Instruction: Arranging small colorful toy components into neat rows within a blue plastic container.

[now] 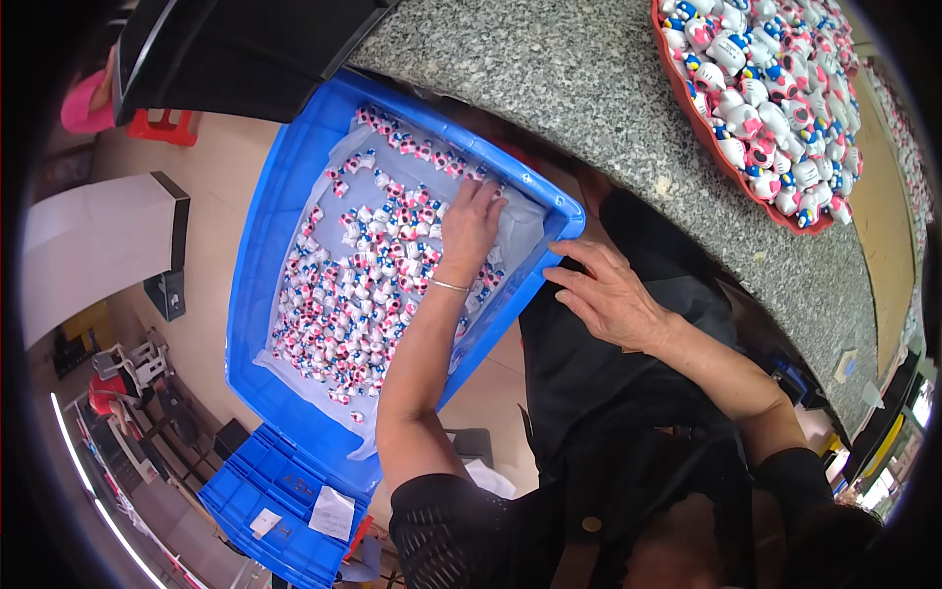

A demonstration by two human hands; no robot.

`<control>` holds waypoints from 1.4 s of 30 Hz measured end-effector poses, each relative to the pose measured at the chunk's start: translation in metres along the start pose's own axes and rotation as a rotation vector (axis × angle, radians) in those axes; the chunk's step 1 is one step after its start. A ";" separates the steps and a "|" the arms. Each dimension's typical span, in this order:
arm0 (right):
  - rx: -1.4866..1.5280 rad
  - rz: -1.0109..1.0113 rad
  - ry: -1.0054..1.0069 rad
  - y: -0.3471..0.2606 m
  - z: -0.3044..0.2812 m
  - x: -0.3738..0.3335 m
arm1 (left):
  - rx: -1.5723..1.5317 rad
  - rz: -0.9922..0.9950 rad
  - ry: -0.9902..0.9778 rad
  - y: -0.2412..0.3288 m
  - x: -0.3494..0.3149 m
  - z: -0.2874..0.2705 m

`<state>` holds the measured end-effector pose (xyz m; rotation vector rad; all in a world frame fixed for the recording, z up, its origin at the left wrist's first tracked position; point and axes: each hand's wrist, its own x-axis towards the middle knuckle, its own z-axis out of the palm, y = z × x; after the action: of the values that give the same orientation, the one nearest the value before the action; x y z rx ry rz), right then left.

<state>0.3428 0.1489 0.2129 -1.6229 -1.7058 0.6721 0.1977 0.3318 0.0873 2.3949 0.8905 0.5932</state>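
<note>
Small white, pink and blue figurines (368,280) lie scattered over a pale liner sheet (520,221) inside a blue plastic bin (260,250). My left hand (471,231) reaches into the bin, its fingers apart and pointing down at the figurines along the side by the counter. Its fingertips partly cover the pieces there, and I see nothing held in them. At the bin's right corner, the fingertips of my right hand (613,299) touch the rim, spread apart. That hand holds nothing.
A granite counter (530,79) runs along the far and right side, bearing a red scalloped tray (677,83) heaped with similar figurines. Below the bin is a blue crate (280,506) with paper labels. A red stool (162,128) and black case (245,59) stand at upper left.
</note>
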 end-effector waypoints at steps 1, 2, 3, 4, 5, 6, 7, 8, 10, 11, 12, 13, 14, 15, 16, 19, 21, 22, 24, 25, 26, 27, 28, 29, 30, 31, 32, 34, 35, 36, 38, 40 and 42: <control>0.011 0.013 -0.009 0.000 0.000 0.000 | 0.000 -0.001 -0.001 -0.001 0.000 0.002; 0.014 0.013 -0.016 0.000 0.000 0.001 | -0.001 -0.015 -0.007 -0.001 0.000 0.003; -0.001 0.001 0.000 0.000 0.001 0.001 | 0.000 -0.031 -0.014 0.000 0.001 0.003; -0.015 -0.012 0.020 0.000 0.002 0.002 | 0.004 -0.036 -0.017 0.001 0.000 0.001; -0.010 -0.016 0.015 0.000 0.003 0.002 | -0.021 -0.024 -0.004 0.003 0.002 -0.002; -0.005 -0.016 0.025 0.001 0.003 0.003 | -0.047 -0.013 0.010 0.006 0.002 -0.006; -0.003 -0.008 0.033 0.000 0.003 0.001 | -0.047 -0.020 0.006 0.009 0.001 -0.012; 0.004 -0.008 0.028 0.000 0.003 0.000 | -0.078 -0.053 0.021 0.012 -0.002 -0.020; 0.026 0.009 0.032 0.000 0.003 0.000 | -0.098 -0.027 -0.024 0.015 -0.010 -0.042; 0.031 0.002 0.032 0.000 0.004 0.000 | -0.092 -0.050 -0.047 0.016 -0.014 -0.051; 0.028 -0.004 0.038 0.000 0.005 0.001 | -0.061 0.051 -0.182 0.017 -0.019 -0.058; 0.025 -0.006 0.045 0.000 0.006 0.001 | -0.029 0.144 -0.319 0.019 -0.024 -0.061; 0.021 -0.013 0.042 0.000 0.007 0.002 | -0.011 0.062 -0.395 0.024 -0.029 -0.059; 0.027 -0.028 0.049 -0.001 0.009 0.004 | -0.009 0.066 -0.390 0.026 -0.030 -0.055; 0.027 -0.042 0.063 -0.001 0.010 0.006 | 0.110 0.084 -0.470 0.028 -0.030 -0.049; 0.010 -0.050 0.053 -0.002 0.010 0.005 | 0.255 0.099 -0.571 0.030 -0.029 -0.036; 0.021 -0.035 0.039 -0.002 0.006 0.002 | 0.284 0.093 -0.588 0.027 -0.029 -0.037; 0.029 -0.008 0.030 -0.002 0.003 -0.001 | 0.172 0.062 -0.477 0.024 -0.031 -0.043; 0.031 -0.008 0.037 -0.001 -0.001 -0.007 | -0.090 -0.145 -0.491 0.016 -0.029 -0.055; 0.026 0.005 0.033 0.000 -0.002 -0.011 | -0.099 -0.126 -0.489 0.016 -0.030 -0.055; 0.026 -0.002 0.036 0.000 -0.003 -0.014 | -0.378 -0.284 -0.415 0.017 -0.031 -0.056; 0.016 0.010 0.020 0.000 -0.003 -0.017 | -0.649 -0.462 -0.346 0.017 -0.030 -0.055; 0.007 0.023 0.012 -0.001 -0.002 -0.020 | -0.840 -0.503 -0.271 0.021 -0.029 -0.049; 0.003 0.026 -0.003 -0.001 0.000 -0.023 | -0.853 -0.486 -0.253 0.025 -0.027 -0.042; 0.028 0.047 -0.019 -0.001 0.001 -0.025 | -0.907 -0.427 -0.205 0.028 -0.023 -0.035; 0.045 0.069 -0.031 -0.001 0.002 -0.026 | -0.966 -0.346 -0.154 0.031 -0.020 -0.027; 0.020 0.066 -0.045 -0.001 0.001 -0.027 | -0.971 -0.330 -0.130 0.035 -0.016 -0.019; 0.027 0.081 -0.047 0.000 0.001 -0.027 | -0.769 -0.242 -0.170 0.036 -0.011 -0.009; 0.025 0.096 -0.042 0.001 0.001 -0.027 | -0.567 -0.120 -0.183 0.036 -0.009 -0.005; 0.031 0.099 -0.044 0.002 0.000 -0.026 | -0.525 -0.106 -0.219 0.036 -0.009 -0.002; 0.002 0.107 -0.017 0.004 -0.001 -0.026 | -0.460 -0.047 -0.222 0.032 -0.009 0.002; 0.011 0.122 -0.012 0.006 -0.003 -0.027 | -0.399 0.016 -0.205 0.025 -0.011 0.003; 0.018 0.136 -0.016 0.006 -0.006 -0.028 | -0.376 0.105 -0.315 0.017 -0.014 0.000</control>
<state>0.3509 0.1207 0.2083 -1.7370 -1.6064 0.7659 0.1960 0.3109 0.0949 2.1198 0.4726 0.3669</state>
